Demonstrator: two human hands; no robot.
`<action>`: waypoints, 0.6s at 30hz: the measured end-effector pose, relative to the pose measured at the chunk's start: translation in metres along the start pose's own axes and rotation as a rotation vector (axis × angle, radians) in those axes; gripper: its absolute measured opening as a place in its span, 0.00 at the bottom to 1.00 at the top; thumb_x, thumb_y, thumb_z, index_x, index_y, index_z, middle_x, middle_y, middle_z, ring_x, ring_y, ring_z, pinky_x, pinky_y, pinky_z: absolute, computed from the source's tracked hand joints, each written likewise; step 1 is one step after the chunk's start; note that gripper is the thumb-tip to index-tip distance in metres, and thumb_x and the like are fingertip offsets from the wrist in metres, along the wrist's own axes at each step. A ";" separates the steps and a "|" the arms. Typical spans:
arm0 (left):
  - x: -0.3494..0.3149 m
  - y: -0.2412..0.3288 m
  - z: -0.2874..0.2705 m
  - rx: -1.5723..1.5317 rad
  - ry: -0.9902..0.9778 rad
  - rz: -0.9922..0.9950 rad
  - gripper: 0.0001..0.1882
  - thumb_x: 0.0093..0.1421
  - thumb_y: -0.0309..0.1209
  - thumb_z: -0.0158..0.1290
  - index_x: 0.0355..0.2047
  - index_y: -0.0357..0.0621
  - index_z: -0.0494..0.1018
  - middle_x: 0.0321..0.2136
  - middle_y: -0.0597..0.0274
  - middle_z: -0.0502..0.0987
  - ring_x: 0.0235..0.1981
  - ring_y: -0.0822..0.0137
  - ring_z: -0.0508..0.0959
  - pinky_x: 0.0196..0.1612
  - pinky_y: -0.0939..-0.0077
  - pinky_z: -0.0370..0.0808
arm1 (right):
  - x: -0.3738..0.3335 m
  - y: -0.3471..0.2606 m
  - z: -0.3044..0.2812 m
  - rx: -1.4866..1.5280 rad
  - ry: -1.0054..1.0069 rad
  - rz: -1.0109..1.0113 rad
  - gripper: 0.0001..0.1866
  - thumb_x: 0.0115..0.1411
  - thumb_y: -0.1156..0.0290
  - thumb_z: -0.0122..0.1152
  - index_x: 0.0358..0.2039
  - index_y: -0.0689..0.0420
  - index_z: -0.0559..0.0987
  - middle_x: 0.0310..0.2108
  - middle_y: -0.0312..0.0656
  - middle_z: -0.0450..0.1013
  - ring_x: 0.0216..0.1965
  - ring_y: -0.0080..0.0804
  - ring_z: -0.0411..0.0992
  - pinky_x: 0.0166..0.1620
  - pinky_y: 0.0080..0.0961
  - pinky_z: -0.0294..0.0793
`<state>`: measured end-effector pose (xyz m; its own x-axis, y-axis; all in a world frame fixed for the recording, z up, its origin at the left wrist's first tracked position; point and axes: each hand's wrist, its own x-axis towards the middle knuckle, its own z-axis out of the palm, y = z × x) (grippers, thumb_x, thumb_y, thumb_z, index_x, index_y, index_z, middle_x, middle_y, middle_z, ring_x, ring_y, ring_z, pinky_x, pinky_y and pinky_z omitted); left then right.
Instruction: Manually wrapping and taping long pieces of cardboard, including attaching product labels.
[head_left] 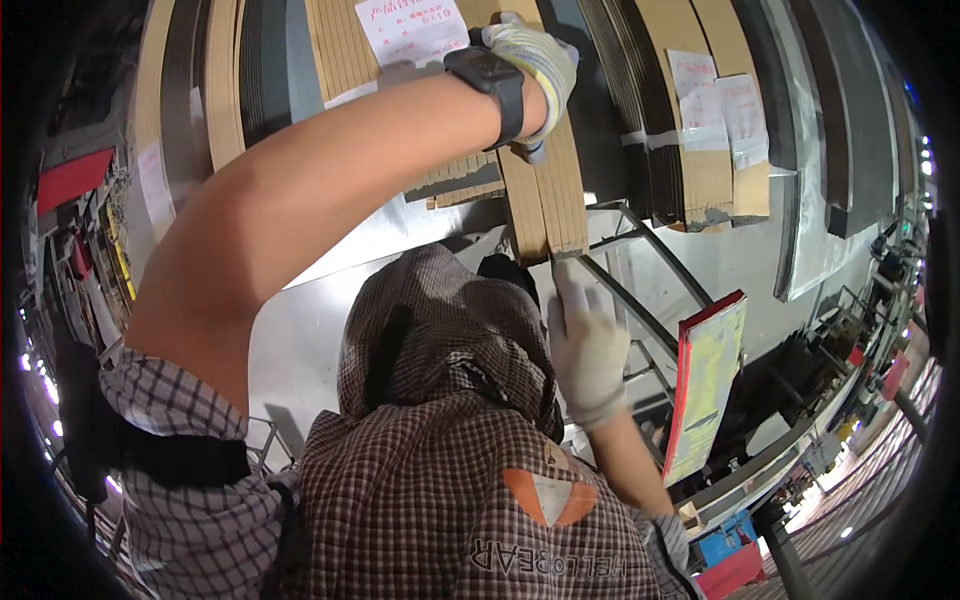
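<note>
My left hand [535, 75], in a whitish striped glove with a dark watch at the wrist, reaches over a bundle of long tan strips [562, 205] and grips it from above. Part of its fingers is hidden behind the hand. My right hand [590, 355], in a white glove, is at the near end of that bundle. Its fingers stretch forward, their tips at or against the strip ends. The strips lie side by side and jut toward me past the neighbouring stacks. Their exact material I cannot tell.
More tan stacks [705, 195] and black strips [640, 150] stand on both sides, some with paper labels [695, 95]. A metal frame [645, 250] and a red-edged board [705, 385] are at the right. A pale surface [300, 345] lies below the stacks.
</note>
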<state>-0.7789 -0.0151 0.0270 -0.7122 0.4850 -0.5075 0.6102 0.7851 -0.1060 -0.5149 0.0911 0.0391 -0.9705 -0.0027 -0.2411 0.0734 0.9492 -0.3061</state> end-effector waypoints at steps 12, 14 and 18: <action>-0.006 0.004 -0.004 0.020 0.011 0.013 0.61 0.32 0.52 0.76 0.61 0.30 0.61 0.43 0.38 0.79 0.51 0.40 0.76 0.48 0.52 0.79 | -0.132 0.090 0.143 0.350 0.114 0.149 0.23 0.59 0.70 0.65 0.56 0.52 0.75 0.37 0.46 0.77 0.32 0.48 0.78 0.34 0.41 0.78; -0.003 0.010 -0.004 0.063 0.025 -0.009 0.61 0.33 0.53 0.75 0.61 0.29 0.60 0.40 0.38 0.80 0.52 0.41 0.76 0.49 0.53 0.79 | -0.167 0.096 0.135 0.489 0.108 0.400 0.20 0.59 0.73 0.64 0.53 0.54 0.77 0.41 0.50 0.79 0.37 0.48 0.80 0.39 0.38 0.79; -0.011 0.009 -0.015 0.048 -0.048 -0.011 0.63 0.34 0.54 0.75 0.64 0.32 0.58 0.45 0.35 0.77 0.53 0.41 0.76 0.50 0.53 0.79 | -0.096 0.088 0.089 0.436 0.480 0.128 0.22 0.60 0.81 0.59 0.57 0.60 0.73 0.41 0.52 0.77 0.36 0.42 0.77 0.39 0.33 0.76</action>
<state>-0.7702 -0.0076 0.0445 -0.7021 0.4570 -0.5461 0.6196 0.7700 -0.1522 -0.3945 0.1469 -0.0467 -0.9351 0.3382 0.1059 0.1837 0.7181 -0.6712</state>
